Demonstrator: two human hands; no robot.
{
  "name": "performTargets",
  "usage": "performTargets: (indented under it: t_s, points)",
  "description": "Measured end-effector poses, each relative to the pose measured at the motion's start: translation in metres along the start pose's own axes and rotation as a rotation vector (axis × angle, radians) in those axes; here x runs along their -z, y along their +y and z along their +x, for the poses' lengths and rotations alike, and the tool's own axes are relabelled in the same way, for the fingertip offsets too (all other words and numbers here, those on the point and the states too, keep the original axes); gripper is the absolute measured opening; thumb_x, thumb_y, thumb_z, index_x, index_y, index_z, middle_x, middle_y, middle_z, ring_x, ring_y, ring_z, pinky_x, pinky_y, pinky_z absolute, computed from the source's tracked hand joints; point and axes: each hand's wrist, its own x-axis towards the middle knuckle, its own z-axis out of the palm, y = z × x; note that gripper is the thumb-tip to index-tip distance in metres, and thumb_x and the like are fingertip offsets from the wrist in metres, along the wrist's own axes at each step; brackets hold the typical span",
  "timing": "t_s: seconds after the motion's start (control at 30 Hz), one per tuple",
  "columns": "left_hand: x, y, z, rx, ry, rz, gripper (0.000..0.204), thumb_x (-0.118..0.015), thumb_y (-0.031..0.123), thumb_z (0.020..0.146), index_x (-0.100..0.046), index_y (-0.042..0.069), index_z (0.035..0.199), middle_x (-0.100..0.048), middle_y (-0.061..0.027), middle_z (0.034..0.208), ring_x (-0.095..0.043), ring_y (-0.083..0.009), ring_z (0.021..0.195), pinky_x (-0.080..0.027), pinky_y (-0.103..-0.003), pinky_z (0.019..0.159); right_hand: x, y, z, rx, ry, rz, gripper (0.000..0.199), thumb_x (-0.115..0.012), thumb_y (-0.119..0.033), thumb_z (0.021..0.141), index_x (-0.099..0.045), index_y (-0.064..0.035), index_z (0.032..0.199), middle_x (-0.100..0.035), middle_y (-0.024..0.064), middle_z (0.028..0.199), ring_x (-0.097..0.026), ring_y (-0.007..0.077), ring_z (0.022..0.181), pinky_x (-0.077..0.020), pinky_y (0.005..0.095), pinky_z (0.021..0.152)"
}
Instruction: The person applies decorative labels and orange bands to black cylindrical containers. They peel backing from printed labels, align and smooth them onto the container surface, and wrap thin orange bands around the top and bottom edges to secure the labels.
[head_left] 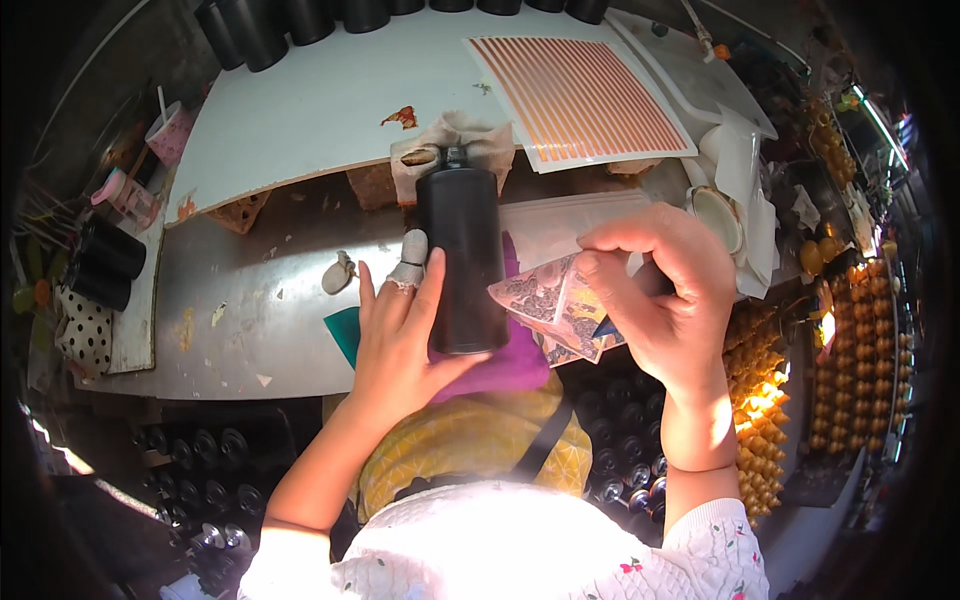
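A matte black bottle-shaped piece (460,255) lies with its narrow neck away from me, against a stained whitish cloth (455,125). My left hand (395,345) holds it, fingers along its left side and thumb at its near end. One of those fingers wears a pale wrap (412,255). To its right, my right hand (672,300) pinches a thin printed sheet (550,295), grey-pink with patches of yellow and blue; the sheet's left tip is close to the black piece, and I cannot tell whether they touch. Something dark shows inside my right palm, mostly hidden.
Orange-striped sheets (585,95) lie on the pale board (300,110) ahead, with several black cylinders (255,35) along its far edge. A small tied pouch (338,274) sits on the metal table (240,320). A round tin (715,215) and golden turned pieces (850,370) are right.
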Motion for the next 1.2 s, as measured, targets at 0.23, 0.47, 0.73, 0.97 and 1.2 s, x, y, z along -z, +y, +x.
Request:
performTargets:
  t_s: [0.23, 0.47, 0.73, 0.97, 1.2]
  points:
    - [0.011, 0.014, 0.016, -0.087, 0.164, -0.316, 0.114, -0.088, 0.044, 0.070, -0.028, -0.006, 0.154, -0.036, -0.0239, 0.157, -0.038, -0.0431, 0.143, -0.007, -0.068, 0.118, 0.005, -0.026, 0.012, 0.082, 0.005, 0.119, 0.017, -0.079, 0.006, 0.074, -0.069, -0.0019, 0.086, -0.069, 0.0042, 0.081, -0.056, 0.0097, 0.065, -0.0397, 0.0227, 0.057]
    - [0.015, -0.017, 0.043, -0.181, 0.288, -0.466, 0.105, -0.083, 0.042, 0.074, -0.031, 0.002, 0.156, -0.041, -0.0190, 0.154, -0.033, -0.0363, 0.146, -0.001, -0.061, 0.121, -0.027, 0.006, 0.030, 0.191, 0.197, 0.127, 0.014, -0.078, 0.003, 0.082, -0.069, -0.0025, 0.090, -0.070, 0.0034, 0.084, -0.059, 0.0093, 0.069, -0.0450, 0.0232, 0.060]
    - [0.039, 0.012, 0.057, -0.404, 0.573, -0.071, 0.052, -0.079, 0.009, 0.081, -0.061, 0.007, 0.130, -0.069, -0.0145, 0.114, -0.066, -0.0322, 0.109, -0.022, -0.063, 0.118, -0.022, -0.011, 0.009, 0.166, 0.145, 0.177, 0.018, -0.079, 0.003, 0.080, -0.067, -0.0017, 0.092, -0.071, 0.0075, 0.086, -0.060, 0.0121, 0.073, -0.0460, 0.0230, 0.062]
    - [0.016, 0.009, 0.052, -0.534, 0.775, -0.351, 0.040, -0.076, 0.007, 0.084, -0.061, 0.007, 0.121, -0.071, -0.0205, 0.104, -0.074, -0.0321, 0.096, -0.051, -0.051, 0.099, -0.017, -0.013, 0.003, 0.181, 0.083, 0.179, 0.018, -0.078, 0.004, 0.079, -0.065, -0.0022, 0.091, -0.069, 0.0079, 0.082, -0.061, 0.0149, 0.069, -0.0456, 0.0261, 0.061]
    - [0.038, 0.022, 0.026, -0.169, 0.518, -0.420, 0.025, -0.073, -0.003, 0.079, -0.068, 0.000, 0.103, -0.074, -0.0069, 0.085, -0.068, -0.0206, 0.074, -0.050, -0.036, 0.082, -0.018, -0.019, -0.012, 0.040, -0.017, 0.297, 0.019, -0.082, -0.002, 0.079, -0.065, -0.0029, 0.089, -0.068, 0.0073, 0.077, -0.062, 0.0166, 0.067, -0.0464, 0.0281, 0.062]
